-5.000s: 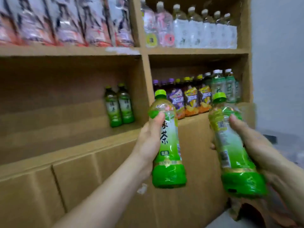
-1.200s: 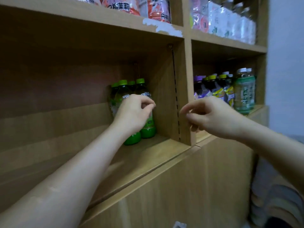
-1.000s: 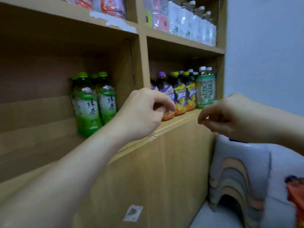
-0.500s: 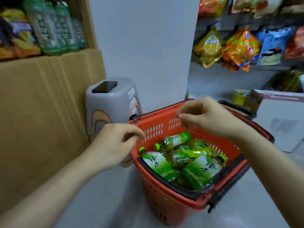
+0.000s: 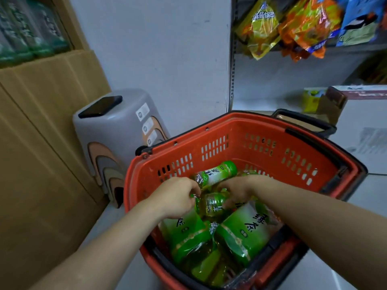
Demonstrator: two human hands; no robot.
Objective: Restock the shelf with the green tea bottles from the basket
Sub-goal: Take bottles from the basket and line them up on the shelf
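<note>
below, on a pale floor (image 5: 356, 206), sits a red plastic basket (image 5: 261, 143) w/ black rim and handles, seen from the head cam. both bare arms reach into it from the bottom of the view. inside lie several green tea bottles (image 5: 243, 227), all on their sides in a loose pile. they have green labels w/ white panels and dark chinese characters, and yellowish liquid shows thru the clear parts. the right hand (image 5: 236, 190) is at the centre of the pile, fingers and thumb curled round a middle bottle (image 5: 211, 205) that lies crosswise. the left hand (image 5: 176, 197) is just beside it w/ fingers curled in and fingertips at the neck end of a bottle. can't tell whether it grips that bottle or only touches it. a far bottle (image 5: 216, 172) lies just behind both hands, near the basket's back wall. left of the basket, v. close to it, stands a stack of grey plastic stools (image 5: 117, 130) w/ a black phone (image 5: 100, 105) flat on top. further left is a light wood cabinet (image 5: 41, 143). above it, blurred bottles (image 5: 25, 32) stand on the shelf (image 5: 62, 19). bg is a white wall. top right, a rack holds yellow, orange and blue snack bags (image 5: 293, 26), and a cardboard box (image 5: 366, 126) sits right of the basket.
</note>
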